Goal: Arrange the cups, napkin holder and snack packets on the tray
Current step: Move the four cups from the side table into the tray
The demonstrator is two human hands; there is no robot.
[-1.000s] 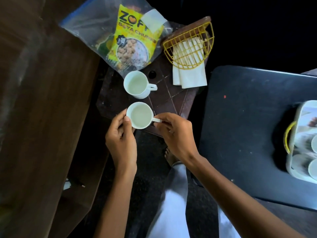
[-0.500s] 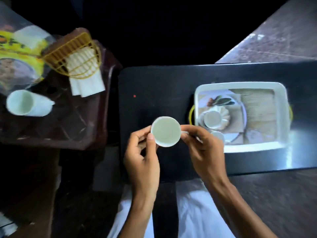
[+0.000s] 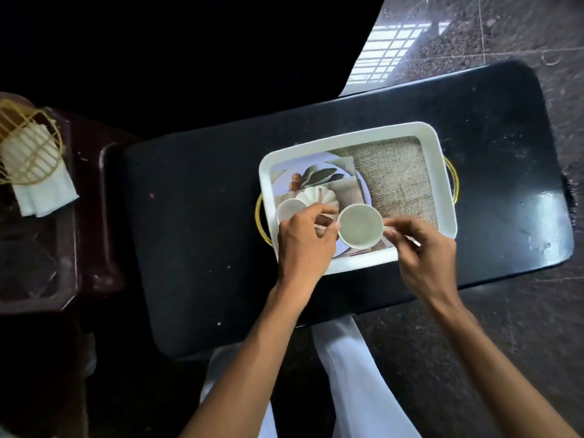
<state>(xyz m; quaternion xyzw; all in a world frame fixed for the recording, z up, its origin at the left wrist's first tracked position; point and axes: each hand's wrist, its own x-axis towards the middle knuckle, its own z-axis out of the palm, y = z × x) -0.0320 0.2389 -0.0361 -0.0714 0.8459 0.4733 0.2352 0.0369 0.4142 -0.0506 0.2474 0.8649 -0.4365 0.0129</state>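
A white cup (image 3: pixel 360 226) is held over the near left part of the white tray (image 3: pixel 439 172), which has a printed picture inside and gold handles. My left hand (image 3: pixel 305 238) grips the cup's left side. My right hand (image 3: pixel 420 248) pinches its handle on the right. Another white cup (image 3: pixel 289 208) stands in the tray's near left corner, partly behind my left hand. Far left, the yellow wire napkin holder (image 3: pixel 30 143) with white napkins lies on a dark brown side table. No snack packets are in view.
The tray sits on a black rounded table (image 3: pixel 196 222). A dark brown side table (image 3: pixel 63 248) adjoins it on the left. Speckled stone floor (image 3: pixel 521 33) lies to the right and beyond. My white-clad legs (image 3: pixel 344 374) are under the near edge.
Both hands carried the cup from the brown side table rightward across the black table and over the tray. My view swung right, so the other cup and snack packet left the frame.
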